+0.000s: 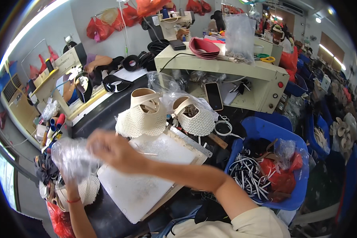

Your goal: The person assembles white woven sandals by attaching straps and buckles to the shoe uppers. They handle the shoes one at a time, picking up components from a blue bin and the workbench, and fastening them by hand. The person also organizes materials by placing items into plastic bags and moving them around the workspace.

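A crumpled clear plastic bag (73, 156) is held up at the left. My left hand (70, 185), with a red string at the wrist, grips it from below; the plastic covers its fingers. Beside it, over the white board (146, 178), my right hand (117, 152) is blurred with its fingers curled in. What they pinch, if anything, I cannot make out. Two cream woven shoe uppers stand beyond the board, one at the left (142, 117) and one at the right (196, 121). Another cream woven piece (90, 189) lies behind my left forearm.
A metal ruler (191, 142) and a wooden-handled tool (218, 141) lie by the board's far right edge. A blue bin (303, 192) with straps stands to the right. Farther back are a phone (213, 96), a raised bench (265, 79) and sewing machines, with another person's arm (100, 62).
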Demonstrator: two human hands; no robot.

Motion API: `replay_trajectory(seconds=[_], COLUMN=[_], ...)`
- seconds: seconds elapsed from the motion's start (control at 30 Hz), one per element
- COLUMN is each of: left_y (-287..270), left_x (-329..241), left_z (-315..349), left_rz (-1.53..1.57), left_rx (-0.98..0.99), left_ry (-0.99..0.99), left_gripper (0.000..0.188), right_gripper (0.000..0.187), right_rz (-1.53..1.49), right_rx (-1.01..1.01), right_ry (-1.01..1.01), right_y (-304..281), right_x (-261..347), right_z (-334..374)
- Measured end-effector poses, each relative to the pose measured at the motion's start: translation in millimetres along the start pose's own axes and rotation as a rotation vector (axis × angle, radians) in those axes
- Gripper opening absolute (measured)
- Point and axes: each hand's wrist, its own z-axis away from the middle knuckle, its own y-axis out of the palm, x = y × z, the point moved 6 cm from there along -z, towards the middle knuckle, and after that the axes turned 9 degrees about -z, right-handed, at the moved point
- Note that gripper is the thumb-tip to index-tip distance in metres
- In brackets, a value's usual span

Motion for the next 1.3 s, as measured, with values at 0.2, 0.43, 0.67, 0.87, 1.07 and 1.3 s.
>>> replay_trajectory(seconds=[0.2, 0.43, 0.67, 0.87, 1.07, 1.3], left_y=[1.2, -20.5, 60.4, 45.2, 65.6, 74.8], left_x=[-123.3, -195.3, -102.4, -153.7, -151.4, -165.9], left_z=[7.6, 47.5, 72.7, 83.1, 101.3, 112.8], left_rz=[1.402, 0.405, 1.318, 0.339, 0.778, 1.344], left_rx=[0.051, 0.220, 0.044, 0.131, 0.073, 0.261], left_ry=[-0.528, 0.224, -0.507, -0.104, -0.198, -0.305], left_gripper=[0.022, 0.015, 0.013, 0.014, 0.038, 0.050], right_gripper=[0.033, 0.017, 0.040, 0.044, 0.040, 0.028], right_rz=[-0.757, 0.136, 0.495, 0.578, 0.618, 0.774], right_rx=[0.266, 0.324, -0.051, 0.059, -0.015, -0.166], right_ry=[0.715, 0.303, -0.175, -0.189, -0.257, 0.040], right_y=[5.0, -52.0, 34.1, 6.3, -8.5, -30.8], right_x=[-94.1, -61.2, -35.2, -67.9, -66.7, -79.4], right_z=[76.3, -2.5, 53.5, 81.9, 86.2, 86.1])
